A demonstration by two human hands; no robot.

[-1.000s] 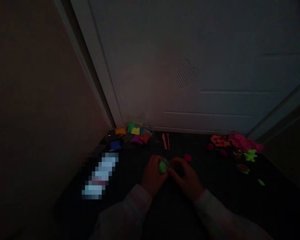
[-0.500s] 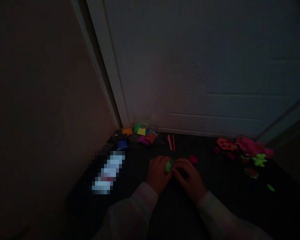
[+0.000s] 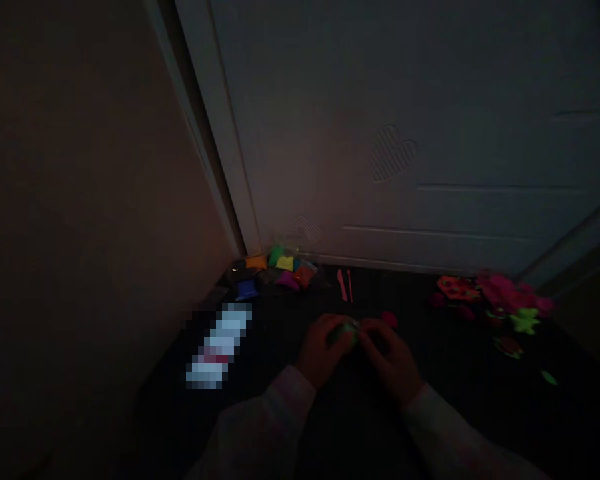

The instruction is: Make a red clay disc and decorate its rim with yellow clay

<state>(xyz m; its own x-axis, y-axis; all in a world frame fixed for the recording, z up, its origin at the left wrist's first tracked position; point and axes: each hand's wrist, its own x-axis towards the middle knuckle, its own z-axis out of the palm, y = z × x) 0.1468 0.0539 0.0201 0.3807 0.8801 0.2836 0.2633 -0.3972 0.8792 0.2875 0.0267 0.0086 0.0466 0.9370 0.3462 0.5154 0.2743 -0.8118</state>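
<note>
Far left on the bench (image 3: 275, 340) there's a bright thing (image 3: 219, 345), blurred so it's anyone's guess, with coloured packets (image 3: 287, 280) heaped behind it. Then the left hand (image 3: 320, 351), fingers curled snugly round a green packet (image 3: 350, 332). That packet sits right between the two hands, partly hidden by the left one. The right hand (image 3: 393, 359) is next: fingertips bunched at the packet's right edge, too dim to tell whether they've got hold of it. Best guess, the step is working at that edge, and the next move calls for a firm left hold plus a careful right pinch. A pink lump (image 3: 390, 319) sits just past the right fingers, with pink flowers (image 3: 503, 290) way off right.
</note>
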